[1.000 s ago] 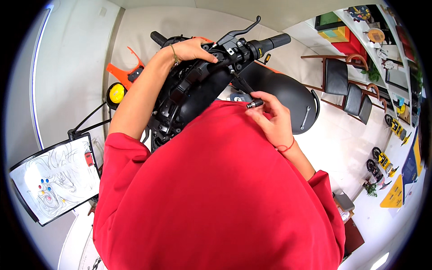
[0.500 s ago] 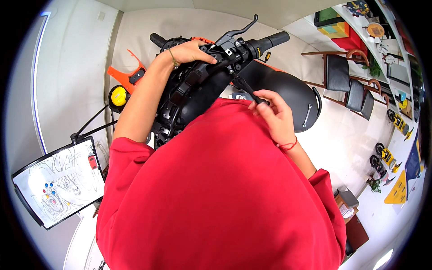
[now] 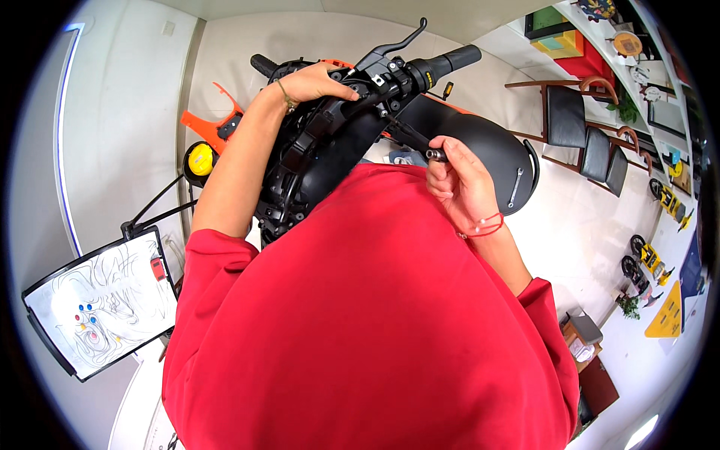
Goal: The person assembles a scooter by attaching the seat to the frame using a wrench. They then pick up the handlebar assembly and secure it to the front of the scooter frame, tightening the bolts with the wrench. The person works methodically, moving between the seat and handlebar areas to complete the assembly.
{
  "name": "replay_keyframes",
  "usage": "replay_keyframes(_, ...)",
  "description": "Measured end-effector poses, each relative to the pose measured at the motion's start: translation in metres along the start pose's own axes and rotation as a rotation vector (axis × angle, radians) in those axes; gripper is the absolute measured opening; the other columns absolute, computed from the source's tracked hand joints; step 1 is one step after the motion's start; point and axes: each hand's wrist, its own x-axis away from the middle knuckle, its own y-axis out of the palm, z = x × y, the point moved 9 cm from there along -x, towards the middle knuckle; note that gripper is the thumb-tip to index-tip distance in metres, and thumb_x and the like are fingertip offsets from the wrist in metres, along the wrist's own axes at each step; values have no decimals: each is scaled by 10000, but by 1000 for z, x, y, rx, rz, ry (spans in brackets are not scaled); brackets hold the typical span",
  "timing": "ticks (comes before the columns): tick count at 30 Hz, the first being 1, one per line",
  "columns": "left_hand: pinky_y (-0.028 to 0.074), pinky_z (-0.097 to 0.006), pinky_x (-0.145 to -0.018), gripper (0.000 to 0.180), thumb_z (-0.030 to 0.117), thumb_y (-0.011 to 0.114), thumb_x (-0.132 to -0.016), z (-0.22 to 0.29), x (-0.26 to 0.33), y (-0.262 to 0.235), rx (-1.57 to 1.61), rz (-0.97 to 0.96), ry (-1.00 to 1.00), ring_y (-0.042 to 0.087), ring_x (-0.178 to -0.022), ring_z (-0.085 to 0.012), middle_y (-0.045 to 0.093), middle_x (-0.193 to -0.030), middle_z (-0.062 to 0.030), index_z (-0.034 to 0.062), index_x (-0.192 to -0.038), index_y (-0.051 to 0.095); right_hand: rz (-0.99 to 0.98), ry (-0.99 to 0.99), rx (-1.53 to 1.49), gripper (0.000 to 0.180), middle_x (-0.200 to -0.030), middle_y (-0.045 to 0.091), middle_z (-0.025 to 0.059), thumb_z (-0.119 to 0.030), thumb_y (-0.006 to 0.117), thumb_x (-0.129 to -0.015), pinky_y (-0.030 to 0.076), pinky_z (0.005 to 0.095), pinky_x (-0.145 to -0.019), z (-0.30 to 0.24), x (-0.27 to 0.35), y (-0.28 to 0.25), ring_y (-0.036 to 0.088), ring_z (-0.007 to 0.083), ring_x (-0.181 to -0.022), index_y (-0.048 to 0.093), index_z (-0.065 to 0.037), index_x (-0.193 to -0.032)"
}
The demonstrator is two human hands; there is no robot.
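Observation:
In front of me stands a black motorbike [image 3: 330, 161] with orange panels. My left hand [image 3: 319, 84] lies over the middle of its handlebar, thumb pressed down near the clamp and the fingers partly hidden on the far side. My right hand [image 3: 463, 169] is closed, pinching a small dark socket tool [image 3: 436, 154] whose round metal end shows. It hovers between my shirt and the seat [image 3: 480, 142], apart from the handlebar. To the right of my left hand are the black brake lever [image 3: 394, 46] and the right grip [image 3: 459, 58].
A combination wrench [image 3: 515, 187] rests on the seat's rear. On the left are a loose orange panel [image 3: 214, 124], a yellow round object [image 3: 200, 159] and a whiteboard [image 3: 97, 300] with magnets. Chairs [image 3: 564, 116] and shelves stand along the right.
My right hand has drawn back slightly from the handlebar clamp and turned, so the tool's metal end now faces left. My left hand has stayed in place on the handlebar.

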Motion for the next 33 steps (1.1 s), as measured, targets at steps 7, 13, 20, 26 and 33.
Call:
replay_keyframes(7, 500, -258, -824, 570, 154, 746, -763, -5, 1, 0, 22, -15, -40, 607, -891, -113, 659, -1027, -63, 10, -1281, 558, 152, -470, 1012, 171, -834, 632, 43, -122, 670, -875, 450, 256, -644, -38, 14, 21, 538, 108, -671, 680, -31, -1019)
replay_keyframes(13, 493, -264, -827, 458, 170, 740, -771, -9, -2, -3, 0, 16, -32, 603, -886, -111, 661, -1021, -56, -3, -1176, 614, 141, -239, 760, 190, -682, 573, 54, -150, 586, -909, 425, 272, -602, -31, 5, 7, 505, 114, -614, 661, -23, -1028)
replay_keyframes(20, 489, -271, -837, 618, 220, 791, -703, -15, -7, -6, 0, 14, -33, 615, -918, -147, 657, -1059, -94, 4, -1238, 569, 100, 12, 109, 331, -827, 583, 92, -227, 547, -962, 444, 253, -655, 6, 7, 3, 541, 120, -711, 543, -30, -1228)
replay_keyframes(26, 484, -270, -849, 640, 235, 795, -702, -11, -5, -2, 13, 6, -39, 612, -944, -150, 654, -1063, -101, 6, -1251, 558, 23, -903, 1550, 398, -894, 519, 104, -184, 718, -818, 453, 327, -662, -42, 29, 47, 515, 233, -704, 614, -63, -1182)
replay_keyframes(33, 483, -275, -855, 738, 243, 813, -681, -21, -7, -8, 14, 30, -62, 609, -966, -168, 645, -1089, -126, -13, -1302, 506, 119, -509, 1012, 260, -685, 458, 7, -185, 621, -907, 378, 264, -543, -48, 9, 21, 449, 125, -619, 635, -39, -1121)
